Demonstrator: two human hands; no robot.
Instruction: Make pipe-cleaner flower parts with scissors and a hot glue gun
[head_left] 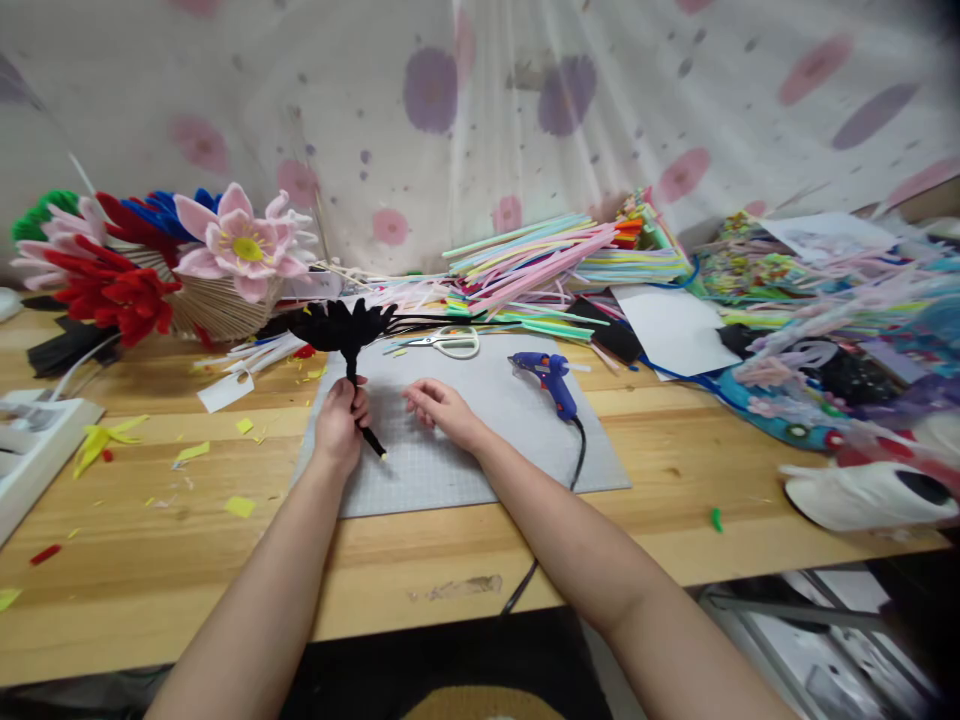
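Note:
A black fuzzy flower [349, 325] with a wrapped black stem stands upright in my left hand [341, 420], whose fingers close round the stem. The stem's lower end, with a pale tip, pokes out below the fist over the grey cutting mat [480, 460]. To the right of the flower, my right hand [439, 405] hovers above the mat with its fingers loosely curled and apart, touching nothing. A blue glue gun [551, 380] lies on the mat's right side, its black cord running toward the table's front edge. White-handled scissors [456, 342] rest at the mat's back edge.
Pink, red and blue fuzzy flowers [244, 245] stand at the back left. Bundles of coloured pipe cleaners [540, 260] lie behind the mat. A white power strip [45, 450] is at the left, a white roll [862, 495] at the right. Yellow scraps [240, 507] dot the table [187, 570].

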